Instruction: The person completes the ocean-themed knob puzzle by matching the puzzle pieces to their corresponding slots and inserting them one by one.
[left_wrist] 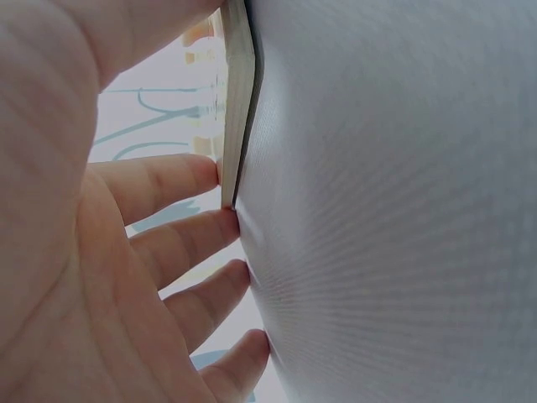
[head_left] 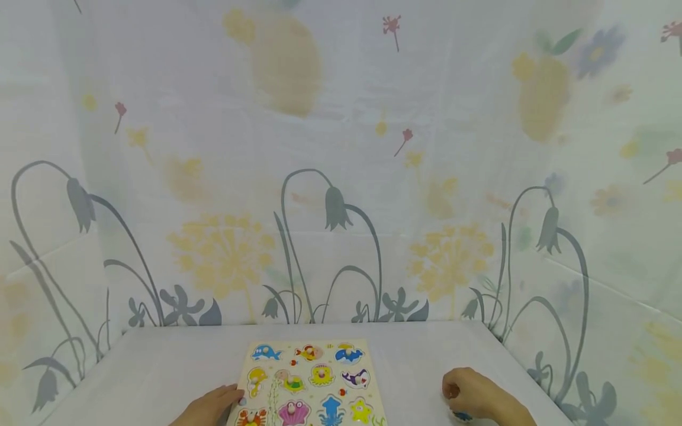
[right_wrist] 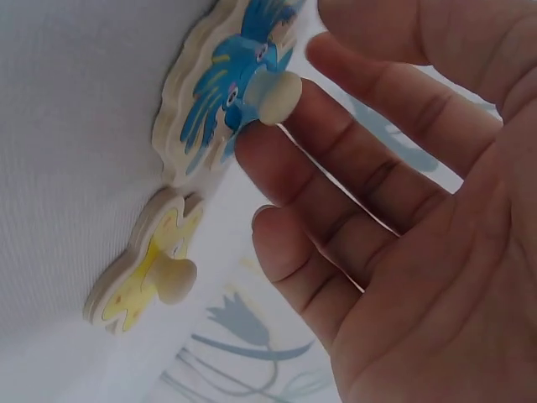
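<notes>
A wooden peg-puzzle board (head_left: 309, 395) printed with sea animals lies on the white table. My left hand (head_left: 208, 406) is at its left edge. In the left wrist view, the index fingertip touches the board's side (left_wrist: 239, 101), and the other fingers rest loosely on the cloth. My right hand (head_left: 476, 395) is over a blue squid-like puzzle piece (right_wrist: 220, 101) lying right of the board. Two of its fingertips are close by the piece's round knob (right_wrist: 281, 98), with the thumb apart from it. Beside that piece sits a yellow star-like piece (right_wrist: 138, 281) with its own knob.
Knobbed pieces such as a whale (head_left: 266, 353), an octopus (head_left: 322, 374) and a shell (head_left: 294, 412) sit in the board. The board's squid (head_left: 331, 409) and star (head_left: 360, 409) places show no knobs. A flower-printed curtain (head_left: 341, 266) hangs behind the table.
</notes>
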Tool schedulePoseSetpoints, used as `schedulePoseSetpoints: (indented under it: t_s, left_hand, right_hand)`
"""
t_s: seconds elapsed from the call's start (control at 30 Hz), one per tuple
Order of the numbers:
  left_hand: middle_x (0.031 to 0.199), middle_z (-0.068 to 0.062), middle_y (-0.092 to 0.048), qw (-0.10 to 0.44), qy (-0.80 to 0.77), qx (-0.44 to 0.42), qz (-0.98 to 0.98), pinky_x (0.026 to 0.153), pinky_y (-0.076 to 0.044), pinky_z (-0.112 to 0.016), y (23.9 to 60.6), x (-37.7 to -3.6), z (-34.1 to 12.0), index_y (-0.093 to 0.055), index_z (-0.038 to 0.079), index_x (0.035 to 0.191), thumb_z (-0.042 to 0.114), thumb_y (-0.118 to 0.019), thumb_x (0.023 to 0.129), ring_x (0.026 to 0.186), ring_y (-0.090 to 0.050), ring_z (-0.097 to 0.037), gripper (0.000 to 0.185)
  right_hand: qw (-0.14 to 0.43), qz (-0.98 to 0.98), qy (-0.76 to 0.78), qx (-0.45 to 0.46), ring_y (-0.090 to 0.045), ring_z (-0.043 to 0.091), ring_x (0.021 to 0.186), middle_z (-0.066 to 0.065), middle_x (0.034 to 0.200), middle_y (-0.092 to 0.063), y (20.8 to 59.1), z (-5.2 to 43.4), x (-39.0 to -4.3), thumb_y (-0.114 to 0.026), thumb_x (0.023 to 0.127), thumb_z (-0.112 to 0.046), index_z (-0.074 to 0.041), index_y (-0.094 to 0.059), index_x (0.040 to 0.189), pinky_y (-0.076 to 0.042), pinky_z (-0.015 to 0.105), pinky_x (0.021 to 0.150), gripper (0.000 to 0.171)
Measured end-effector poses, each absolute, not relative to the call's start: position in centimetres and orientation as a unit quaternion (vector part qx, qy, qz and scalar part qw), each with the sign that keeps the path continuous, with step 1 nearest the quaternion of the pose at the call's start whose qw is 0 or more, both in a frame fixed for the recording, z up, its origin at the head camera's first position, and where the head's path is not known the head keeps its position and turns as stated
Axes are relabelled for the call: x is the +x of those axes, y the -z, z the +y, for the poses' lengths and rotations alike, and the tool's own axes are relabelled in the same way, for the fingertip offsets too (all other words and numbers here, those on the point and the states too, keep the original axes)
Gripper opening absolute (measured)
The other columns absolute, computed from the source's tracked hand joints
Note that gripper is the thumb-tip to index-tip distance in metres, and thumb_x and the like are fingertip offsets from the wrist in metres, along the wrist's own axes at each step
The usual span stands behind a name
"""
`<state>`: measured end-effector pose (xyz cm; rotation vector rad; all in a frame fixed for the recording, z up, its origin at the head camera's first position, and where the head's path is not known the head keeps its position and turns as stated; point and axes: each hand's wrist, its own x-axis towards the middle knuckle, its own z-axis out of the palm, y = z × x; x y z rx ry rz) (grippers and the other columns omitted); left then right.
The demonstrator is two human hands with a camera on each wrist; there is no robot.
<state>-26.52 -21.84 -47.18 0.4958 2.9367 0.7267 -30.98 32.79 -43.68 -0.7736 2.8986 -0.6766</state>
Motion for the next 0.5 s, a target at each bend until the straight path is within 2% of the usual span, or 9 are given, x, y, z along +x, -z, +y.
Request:
schedulePoseSetpoints:
  t_s: [0.2,0.5]
  left_hand:
    - [0.131,-0.021,-0.052,0.041,-0.235,0.161,0.958,0.094,-0.039,-0.069,47.15,-26.65,-21.75,-0.055,0.001,0.127,0.06,-0.074,0.07,0.122,-0.043,-0.051,0.085]
    - [0.129,-0.022,-0.053,0.032,-0.227,0.178,0.957,0.092,-0.04,-0.068,47.34,-26.95,-21.9,-0.055,-0.001,0.126,0.059,-0.073,0.071,0.12,-0.045,-0.051,0.084]
  right_hand:
    - [0.036,0.941,0.221,-0.254,-0.044,0.005,0.064,-0.009,0.071,-0.05,43.69,33.4,-30.72,-0.065,0.066,-0.001,-0.017,-0.06,0.074,-0.039,0.024,0.054,0.018]
    - [0.044,0.941,0.23,-0.245,-0.044,0.007,0.063,-0.007,0.071,-0.05,43.59,33.87,-30.49,-0.061,0.064,0.004,-0.014,-0.06,0.074,-0.039,0.024,0.052,0.02]
